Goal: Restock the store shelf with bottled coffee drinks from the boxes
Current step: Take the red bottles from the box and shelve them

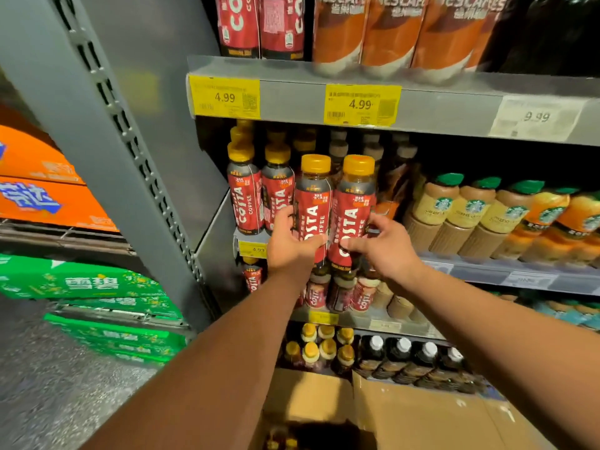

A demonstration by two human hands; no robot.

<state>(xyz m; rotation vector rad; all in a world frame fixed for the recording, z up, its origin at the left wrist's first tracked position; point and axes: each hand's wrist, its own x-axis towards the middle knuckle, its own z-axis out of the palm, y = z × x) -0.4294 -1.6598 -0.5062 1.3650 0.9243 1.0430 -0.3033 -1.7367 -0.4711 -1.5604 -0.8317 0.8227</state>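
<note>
1. Left hand: fingers curled round the left side of the left bottle, thumb across the label.
2. Right hand: thumb on the front of the right bottle, fingers wrapped round its right side.
3. Held pair: red Costa labels, yellow caps, upright, touching side by side. They are at the front edge of the shelf, mid-view.
4. Shelf stock: Costa row at 9 o'clock of the pair, several deep. Starbucks bottles at 3 o'clock, green caps.
5. Tier above, 12 o'clock: Nescafé bottles. Yellow price tags read 4.99.
6. Box: cardboard, 6 o'clock, below the forearms. A dark opening at its left end holds what look like bottle tops, too blurred to count.
7. Beyond the grey upright, 9 o'clock: orange cases above green cases, stacked.
</note>
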